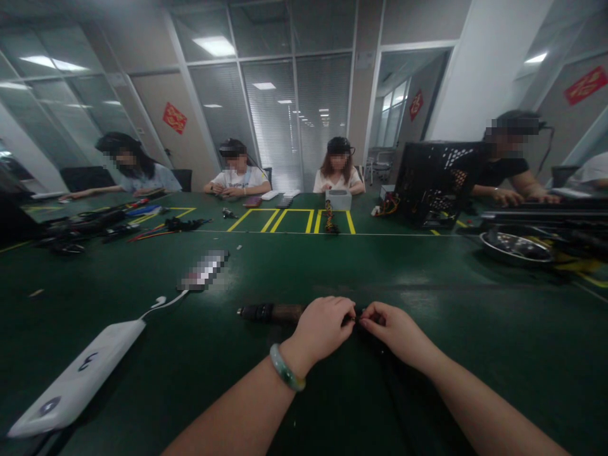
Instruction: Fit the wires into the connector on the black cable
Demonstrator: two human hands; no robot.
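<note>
Driver is lying on the table, long axis running left-right, tip pointing left. Left hand is clamping its rear; right hand is pinching fingertips together just beside that end, can't tell on what. Far right of driver, bowl is holding blurred dark parts. Beyond driver, bin is sitting, contents hidden.

The scene is dim and cool-toned, lit by bright ceiling light panels that also glow in the glass partition. A faint sheen lies on the green table. Uprights lean outward towards the sides, wide-angle fashion. Blocky pixels mask a device. Between the two hands, detail sinks into darkness, perhaps with slight blur.
</note>
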